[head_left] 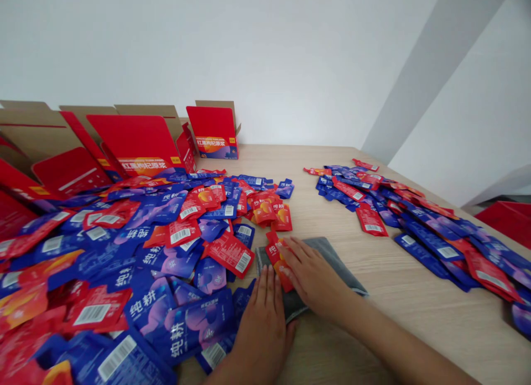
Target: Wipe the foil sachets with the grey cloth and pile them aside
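Observation:
A red-orange pouch lies on a folded grey cloth at the middle of the table. My right hand rests on the pouch's right side with its fingers stretched out flat. At the cloth's left edge is my left hand, fingers extended and lying against the cloth and the pouch's lower left. Neither hand is wrapped around anything. Close by on the left, a red pouch with a barcode and a blue pouch lie at the edge of a large pile.
Red and blue pouches heap over the table's left side. A second pile runs along the right edge. Open red cartons, including one large carton and a smaller carton, stand at the back left by the wall.

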`<state>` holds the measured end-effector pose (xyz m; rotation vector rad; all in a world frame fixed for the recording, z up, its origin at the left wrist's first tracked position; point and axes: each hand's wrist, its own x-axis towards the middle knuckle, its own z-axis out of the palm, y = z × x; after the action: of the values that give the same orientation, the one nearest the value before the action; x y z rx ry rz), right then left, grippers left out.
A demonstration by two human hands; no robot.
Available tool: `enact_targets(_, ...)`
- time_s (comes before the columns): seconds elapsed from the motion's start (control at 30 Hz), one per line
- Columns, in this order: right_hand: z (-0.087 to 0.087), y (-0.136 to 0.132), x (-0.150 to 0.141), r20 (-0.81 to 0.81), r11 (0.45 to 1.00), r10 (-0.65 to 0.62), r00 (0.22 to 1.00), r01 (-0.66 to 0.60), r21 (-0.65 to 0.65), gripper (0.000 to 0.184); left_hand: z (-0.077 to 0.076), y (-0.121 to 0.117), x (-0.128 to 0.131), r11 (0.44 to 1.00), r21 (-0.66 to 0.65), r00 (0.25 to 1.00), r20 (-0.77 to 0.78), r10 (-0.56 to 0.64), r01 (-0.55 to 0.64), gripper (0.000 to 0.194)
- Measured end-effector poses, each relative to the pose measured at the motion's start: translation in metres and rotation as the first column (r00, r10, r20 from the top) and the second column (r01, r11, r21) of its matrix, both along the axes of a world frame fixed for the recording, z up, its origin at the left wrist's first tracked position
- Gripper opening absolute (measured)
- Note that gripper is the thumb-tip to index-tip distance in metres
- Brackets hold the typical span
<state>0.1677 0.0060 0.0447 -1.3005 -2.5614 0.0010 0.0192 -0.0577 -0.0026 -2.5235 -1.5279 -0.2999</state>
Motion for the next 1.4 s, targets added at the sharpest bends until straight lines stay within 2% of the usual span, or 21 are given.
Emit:
enact_targets(0.1,-0.015,-0.002,-0.004,0.013,0.992,0.115,0.993,-0.115,-0.049,0.048,0.000,0.000,-0.001,0.999,0.039,1.000,-0.010,-0.015,0.015,0.061)
enact_targets(0.17,-0.022,-0.003,0.001,0.035,0.990,0.127,0.991,-0.124,-0.066,0.049,0.000,0.000,-0.001,0.999,0.043,1.000,-0.019,-0.022,0.023,0.060)
enact_targets(0.3,-0.029,-0.004,0.029,0.051,0.999,0.041,0.998,-0.039,-0.029,0.050,-0.001,0.000,-0.002,0.999,0.032,0.999,-0.039,-0.012,0.013,0.058)
enact_targets(0.47,-0.036,0.001,0.065,-0.010,0.998,-0.058,0.998,0.058,0.032,0.050,-0.004,0.000,-0.002,1.000,0.018,1.000,0.006,0.000,0.000,0.060)
enact_targets(0.57,-0.024,0.001,0.064,-0.089,0.991,-0.109,0.990,0.115,0.063,0.051,-0.002,0.000,-0.002,1.000,-0.011,1.000,0.017,-0.004,0.004,0.059)
enact_targets(0.67,0.002,-0.008,0.045,-0.206,0.982,-0.121,0.971,0.147,0.116,0.054,0.002,0.001,-0.002,0.999,-0.038,1.000,0.022,-0.019,0.020,0.059)
enact_targets(0.77,0.024,-0.018,0.022,-0.285,0.990,-0.037,0.958,0.075,0.123,0.053,0.003,0.000,-0.002,0.999,-0.038,1.000,0.007,-0.018,0.018,0.062)
enact_targets(0.83,0.026,-0.020,0.011,-0.252,0.996,0.021,0.968,0.002,0.090,0.053,0.002,0.000,-0.001,1.000,-0.026,1.000,0.001,-0.017,0.017,0.063)
enact_targets(0.97,0.001,-0.014,0.001,0.003,0.998,0.057,0.998,-0.057,-0.034,0.052,-0.001,0.000,-0.001,1.000,0.021,1.000,-0.004,-0.024,0.024,0.064)
enact_targets(1.1,-0.023,-0.011,0.006,0.130,0.996,0.082,0.988,-0.079,-0.029,0.056,-0.001,0.000,-0.001,0.999,0.048,1.000,-0.015,-0.024,0.025,0.064)
enact_targets(1.27,-0.028,-0.008,0.034,0.178,0.999,-0.018,0.984,0.011,0.044,0.056,-0.001,0.000,-0.002,1.000,0.011,1.000,-0.017,-0.021,0.021,0.062)
enact_targets(1.4,-0.026,-0.004,0.057,0.088,0.991,-0.080,0.993,0.070,0.111,0.046,0.000,0.000,-0.002,1.000,0.009,0.999,-0.025,-0.028,0.028,0.063)
